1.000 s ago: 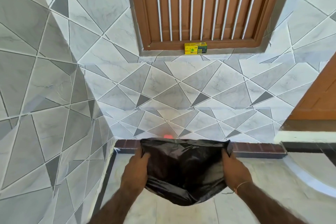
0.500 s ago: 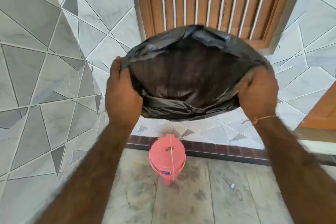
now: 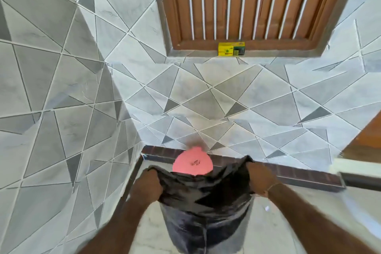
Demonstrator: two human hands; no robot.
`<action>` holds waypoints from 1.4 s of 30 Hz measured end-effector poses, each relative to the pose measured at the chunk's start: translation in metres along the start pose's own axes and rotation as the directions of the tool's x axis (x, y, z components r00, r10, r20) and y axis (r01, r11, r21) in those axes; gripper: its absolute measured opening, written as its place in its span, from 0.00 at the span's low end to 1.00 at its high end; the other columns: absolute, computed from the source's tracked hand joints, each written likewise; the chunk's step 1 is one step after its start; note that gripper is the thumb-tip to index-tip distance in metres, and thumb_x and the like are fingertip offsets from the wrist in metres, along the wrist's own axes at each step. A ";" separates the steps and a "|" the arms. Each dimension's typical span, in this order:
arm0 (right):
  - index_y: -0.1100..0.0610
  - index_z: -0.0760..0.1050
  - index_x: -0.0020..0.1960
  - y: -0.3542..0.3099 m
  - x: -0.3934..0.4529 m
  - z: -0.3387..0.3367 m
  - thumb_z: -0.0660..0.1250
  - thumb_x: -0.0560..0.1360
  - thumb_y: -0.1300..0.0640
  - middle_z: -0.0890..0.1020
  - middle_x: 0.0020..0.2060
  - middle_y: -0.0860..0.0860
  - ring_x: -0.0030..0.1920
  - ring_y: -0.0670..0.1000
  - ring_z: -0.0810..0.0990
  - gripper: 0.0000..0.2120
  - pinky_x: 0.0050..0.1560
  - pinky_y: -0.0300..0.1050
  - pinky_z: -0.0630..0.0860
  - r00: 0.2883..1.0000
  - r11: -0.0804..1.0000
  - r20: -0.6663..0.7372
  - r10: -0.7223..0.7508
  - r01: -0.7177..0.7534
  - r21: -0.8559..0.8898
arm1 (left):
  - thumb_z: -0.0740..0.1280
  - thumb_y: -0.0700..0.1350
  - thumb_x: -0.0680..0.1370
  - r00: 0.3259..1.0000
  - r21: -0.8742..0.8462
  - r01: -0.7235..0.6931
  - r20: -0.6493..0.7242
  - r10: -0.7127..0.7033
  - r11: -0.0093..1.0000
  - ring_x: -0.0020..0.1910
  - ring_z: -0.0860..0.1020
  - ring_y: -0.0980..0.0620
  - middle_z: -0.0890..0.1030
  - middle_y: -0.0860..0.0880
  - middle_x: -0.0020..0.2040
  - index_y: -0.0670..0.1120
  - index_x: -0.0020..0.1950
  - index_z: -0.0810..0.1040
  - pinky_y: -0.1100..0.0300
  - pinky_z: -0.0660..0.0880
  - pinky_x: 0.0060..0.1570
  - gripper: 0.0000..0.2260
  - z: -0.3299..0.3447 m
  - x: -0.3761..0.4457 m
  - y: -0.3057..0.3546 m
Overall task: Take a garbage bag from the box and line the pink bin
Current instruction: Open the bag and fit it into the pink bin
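left hand (image 3: 147, 186) and right hand (image 3: 260, 179) grip garbage bag (image 3: 206, 196) rim, over pink bin (image 3: 192, 163).

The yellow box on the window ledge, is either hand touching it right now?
No, the yellow box sits alone on the ledge while the left hand and right hand grip the black garbage bag far below.

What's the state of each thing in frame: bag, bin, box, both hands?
bag: mouth held open between both hands, body hanging down, not yet in the bin
bin: pink top showing behind the bag, rest hidden
box: on the window sill, upright
left hand: grips the bag's left edge
right hand: grips the bag's right edge
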State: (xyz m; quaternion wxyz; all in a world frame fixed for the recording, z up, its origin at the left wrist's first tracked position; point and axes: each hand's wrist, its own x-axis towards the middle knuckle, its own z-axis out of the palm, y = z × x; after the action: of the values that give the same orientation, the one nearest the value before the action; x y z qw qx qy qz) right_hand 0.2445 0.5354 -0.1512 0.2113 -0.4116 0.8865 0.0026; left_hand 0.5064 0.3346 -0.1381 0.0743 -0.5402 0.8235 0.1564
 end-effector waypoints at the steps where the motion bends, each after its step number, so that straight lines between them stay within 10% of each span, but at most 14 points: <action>1: 0.58 0.70 0.66 0.001 0.003 -0.003 0.64 0.73 0.59 0.77 0.65 0.57 0.64 0.59 0.77 0.22 0.60 0.48 0.74 0.999 1.000 -0.033 0.010 -0.009 0.015 | 0.62 0.43 0.75 1.000 -0.043 0.012 -0.018 -0.013 0.999 0.60 0.78 0.42 0.78 0.43 0.62 0.43 0.61 0.75 0.55 0.74 0.58 0.15 -0.002 0.001 -0.001; 8: 0.58 0.67 0.66 -0.006 0.002 -0.014 0.62 0.69 0.63 0.72 0.66 0.57 0.55 0.64 0.81 0.25 0.51 0.50 0.76 0.959 0.983 -0.275 0.065 -0.015 0.182 | 0.62 0.59 0.76 0.975 -0.242 0.107 -0.164 -0.149 0.964 0.56 0.79 0.39 0.82 0.41 0.57 0.43 0.58 0.78 0.52 0.74 0.54 0.21 -0.020 0.001 0.009; 20: 0.60 0.60 0.72 -0.027 0.053 -0.016 0.64 0.68 0.66 0.60 0.76 0.56 0.56 0.68 0.79 0.33 0.56 0.54 0.76 0.918 0.910 -0.266 0.293 -0.182 0.372 | 0.61 0.38 0.80 0.975 -0.264 -0.197 0.045 0.216 0.944 0.61 0.75 0.49 0.76 0.46 0.64 0.38 0.66 0.73 0.62 0.68 0.63 0.15 -0.014 0.082 -0.015; 26: 0.61 0.62 0.70 -0.063 0.107 -0.050 0.65 0.66 0.66 0.67 0.72 0.60 0.57 0.69 0.77 0.32 0.58 0.58 0.75 0.848 0.876 -0.389 0.361 -0.165 0.453 | 0.64 0.35 0.71 0.960 -0.365 -0.262 -0.196 0.201 0.894 0.62 0.76 0.38 0.69 0.40 0.70 0.40 0.70 0.68 0.49 0.72 0.64 0.27 -0.044 0.159 -0.023; 33: 0.59 0.56 0.75 -0.121 0.142 -0.041 0.63 0.70 0.66 0.65 0.73 0.61 0.57 0.72 0.76 0.35 0.57 0.63 0.74 0.793 0.848 -0.418 0.443 -0.221 0.481 | 0.64 0.37 0.76 0.979 -0.413 -0.195 -0.132 0.154 0.889 0.63 0.76 0.37 0.64 0.43 0.76 0.41 0.72 0.65 0.43 0.69 0.66 0.24 -0.070 0.228 -0.063; 42: 0.59 0.56 0.71 -0.170 0.166 -0.003 0.60 0.64 0.69 0.69 0.67 0.63 0.53 0.72 0.76 0.36 0.49 0.60 0.77 0.818 0.829 -0.359 0.449 -0.231 0.510 | 0.63 0.39 0.70 0.962 -0.120 -0.271 -0.074 0.264 0.955 0.62 0.73 0.35 0.66 0.42 0.71 0.42 0.70 0.67 0.42 0.72 0.61 0.27 -0.065 0.263 -0.110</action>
State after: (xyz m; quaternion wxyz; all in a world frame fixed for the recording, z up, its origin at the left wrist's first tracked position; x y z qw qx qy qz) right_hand 0.2732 0.3013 -0.1821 0.0768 -0.1706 0.9476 -0.2591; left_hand 0.5032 0.0441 -0.1730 -0.0062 -0.4317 0.8789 0.2027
